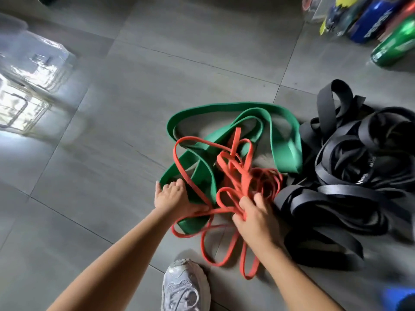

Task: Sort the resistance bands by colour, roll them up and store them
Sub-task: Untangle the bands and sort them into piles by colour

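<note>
Left hand [173, 195]: clamped on the near end of a wide flat green rubber band [285, 140], fingers curled over its edge, holding it against the grey tiled floor [112, 108].
Right hand [254, 215]: closed on a bunch of thin orange-red rubber bands [235, 167], fingers dug in among the strands.
Between the hands: red strands cross over the green band, and one runs close by the left thumb.
Behind the hands: loose red loops trail back toward the wrists, ending near a pale grey trainer [184, 286].
Beyond the fingertips: the green band sprawls away in broad loops, with the red tangle lying across it.
Outside the right hand: a heap of flat black rubber bands [350, 167] touches the red tangle.
Far beyond the right hand: blurred blue, green and yellow items [370, 21], too smeared to identify.
Far outside the left hand: a clear plastic container [33, 70], also blurred.
Step in hand: probably colour sorting, pulling red free of green; nothing in this pile looks rolled.
Next move: likely drawing the hands apart, lifting the red loops clear rather than tugging, since they appear threaded around the green band and could snag.
</note>
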Action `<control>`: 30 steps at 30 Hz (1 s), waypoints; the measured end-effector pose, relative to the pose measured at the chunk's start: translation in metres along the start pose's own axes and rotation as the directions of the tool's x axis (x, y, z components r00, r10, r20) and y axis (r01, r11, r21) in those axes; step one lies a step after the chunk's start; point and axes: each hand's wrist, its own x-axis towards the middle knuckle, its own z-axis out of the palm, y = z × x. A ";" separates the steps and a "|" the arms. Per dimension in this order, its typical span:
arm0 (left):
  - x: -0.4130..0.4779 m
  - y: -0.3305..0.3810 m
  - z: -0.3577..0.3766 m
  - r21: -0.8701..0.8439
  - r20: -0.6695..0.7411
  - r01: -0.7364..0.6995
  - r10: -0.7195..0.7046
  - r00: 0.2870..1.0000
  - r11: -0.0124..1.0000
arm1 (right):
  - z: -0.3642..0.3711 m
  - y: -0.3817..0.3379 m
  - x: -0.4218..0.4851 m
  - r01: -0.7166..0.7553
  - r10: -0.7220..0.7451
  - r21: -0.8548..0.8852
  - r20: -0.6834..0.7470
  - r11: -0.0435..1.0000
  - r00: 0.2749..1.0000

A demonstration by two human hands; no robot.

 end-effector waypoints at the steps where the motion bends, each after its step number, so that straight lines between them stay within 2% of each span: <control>1: 0.002 -0.001 -0.002 0.010 -0.002 0.009 -0.009 1.000 1.000 | -0.009 0.005 0.003 -0.053 0.058 0.063 -0.075 0.997 0.996; 4: 0.002 0.003 -0.005 0.040 0.021 0.043 -0.044 0.999 0.998 | -0.037 0.016 0.012 -0.123 0.167 0.172 -0.271 0.977 0.948; 8: -0.003 0.015 -0.003 -0.063 0.107 0.138 -0.131 0.986 0.988 | -0.061 0.020 0.023 -0.078 0.218 0.340 -0.397 0.937 0.892; 10: 0.000 0.013 0.001 -0.057 0.092 0.117 -0.111 0.989 0.991 | -0.065 0.018 0.024 0.021 0.157 0.381 -0.428 0.924 0.890; 12: 0.006 0.004 -0.002 -0.064 -0.010 0.100 -0.101 0.995 0.993 | -0.063 0.020 0.017 0.140 -0.046 0.232 -0.371 0.963 0.928; 14: 0.010 -0.006 -0.012 -0.096 -0.118 0.081 -0.092 0.989 0.992 | -0.057 0.029 0.007 0.201 -0.197 -0.005 -0.235 0.979 0.952; 16: 0.012 -0.019 -0.029 -0.198 -0.255 0.079 -0.129 0.958 0.977 | -0.050 0.040 -0.002 0.170 -0.184 -0.126 -0.115 0.977 0.976; 18: 0.011 -0.033 -0.053 -0.355 -0.402 0.059 -0.209 0.892 0.933 | -0.043 0.047 -0.009 0.131 -0.142 -0.155 -0.063 0.979 0.988; 20: 0.012 -0.044 -0.074 -0.567 -0.497 -0.001 -0.341 0.798 0.824 | -0.037 0.044 -0.012 0.112 -0.114 -0.124 -0.012 0.986 0.993; 21: 0.012 -0.048 -0.084 -0.712 -0.491 -0.057 -0.439 0.752 0.700 | -0.037 0.039 -0.011 0.096 -0.096 -0.093 0.007 0.991 0.995; 22: 0.012 -0.052 -0.093 -0.843 -0.442 -0.137 -0.525 0.727 0.520 | -0.037 0.031 -0.010 0.075 -0.073 -0.056 0.032 0.996 0.997; 23: 0.011 -0.055 -0.101 -0.914 -0.387 -0.216 -0.581 0.715 0.343 | -0.036 0.023 -0.007 0.067 -0.065 -0.025 0.044 0.997 0.997; 24: 0.008 -0.059 -0.106 -0.929 -0.369 -0.280 -0.611 0.700 0.241 | -0.034 0.016 -0.004 0.068 -0.067 -0.010 0.040 0.998 0.997; 27: -0.001 -0.070 -0.117 -0.876 -0.481 -0.390 -0.587 0.651 0.285 | -0.030 0.003 0.010 0.020 -0.019 -0.006 0.036 1.000 0.999; 28: -0.003 -0.071 -0.121 -0.863 -0.494 -0.438 -0.598 0.631 0.252 | -0.030 0.002 0.015 -0.012 0.012 0.007 0.033 1.000 0.999; 30: -0.008 -0.073 -0.128 -0.828 -0.460 -0.553 -0.681 0.570 0.097 | -0.028 0.001 0.021 -0.062 0.063 0.112 -0.007 0.992 0.998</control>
